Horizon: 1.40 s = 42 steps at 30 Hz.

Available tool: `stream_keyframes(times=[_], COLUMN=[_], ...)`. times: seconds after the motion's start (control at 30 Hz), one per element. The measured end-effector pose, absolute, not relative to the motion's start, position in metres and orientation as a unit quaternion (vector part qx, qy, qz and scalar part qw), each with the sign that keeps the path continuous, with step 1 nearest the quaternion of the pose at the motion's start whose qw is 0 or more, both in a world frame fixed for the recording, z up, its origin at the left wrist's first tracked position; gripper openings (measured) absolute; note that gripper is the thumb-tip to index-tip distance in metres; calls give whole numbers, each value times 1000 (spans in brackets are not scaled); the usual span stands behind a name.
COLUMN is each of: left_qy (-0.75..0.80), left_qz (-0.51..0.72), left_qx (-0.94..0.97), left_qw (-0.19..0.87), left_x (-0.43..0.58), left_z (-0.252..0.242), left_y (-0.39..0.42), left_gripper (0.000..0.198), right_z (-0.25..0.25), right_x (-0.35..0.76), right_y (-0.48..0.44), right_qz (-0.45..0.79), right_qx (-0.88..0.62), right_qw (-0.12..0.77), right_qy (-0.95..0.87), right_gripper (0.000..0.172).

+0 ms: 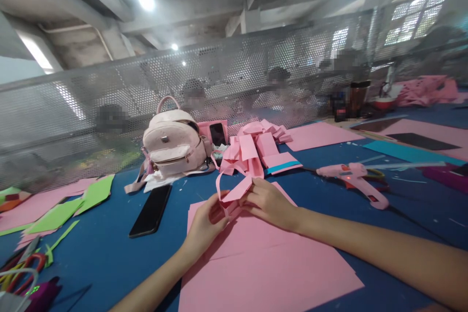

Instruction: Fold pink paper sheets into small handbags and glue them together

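Note:
Both hands meet over a small folded pink paper piece [234,196] with a looped strip, held just above a stack of pink paper sheets [270,268]. My left hand [205,224] pinches the piece from the left with curled fingers. My right hand [268,203] grips it from the right, fingers closed on its upper fold. Behind it lies a pile of similar folded pink paper pieces [256,148], one with a blue stripe.
A black phone [150,210] lies left of the sheets on the blue table [109,248]. A pink backpack [173,144] stands behind it. A pink glue gun [353,178] rests at the right. Green paper scraps [69,207] and scissors [22,268] lie far left. People sit beyond a perforated metal screen [109,102].

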<state>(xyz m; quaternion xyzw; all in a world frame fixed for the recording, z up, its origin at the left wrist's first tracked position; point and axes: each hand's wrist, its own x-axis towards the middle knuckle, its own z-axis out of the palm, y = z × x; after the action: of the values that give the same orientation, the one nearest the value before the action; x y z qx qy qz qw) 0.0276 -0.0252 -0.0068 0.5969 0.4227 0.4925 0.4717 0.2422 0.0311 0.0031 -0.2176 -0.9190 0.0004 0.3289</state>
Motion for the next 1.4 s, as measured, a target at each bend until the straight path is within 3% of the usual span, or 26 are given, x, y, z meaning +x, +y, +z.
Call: stream_keyframes(times=[0.5,1.4], left_qy=[411,393], left_qz=[484,472], left_qx=[607,624], left_qw=[478,483], left_x=[27,29], left_z=[-8,-9], left_y=[-25,-26], left_gripper=[51,51], right_z=[2,2], right_x=[238,232], right_y=[26,23], right_qz=[-40,-34], right_qx=[-180,-171], right_qw=[312,312], right_qy=[-932,-934], right_gripper=[21,21])
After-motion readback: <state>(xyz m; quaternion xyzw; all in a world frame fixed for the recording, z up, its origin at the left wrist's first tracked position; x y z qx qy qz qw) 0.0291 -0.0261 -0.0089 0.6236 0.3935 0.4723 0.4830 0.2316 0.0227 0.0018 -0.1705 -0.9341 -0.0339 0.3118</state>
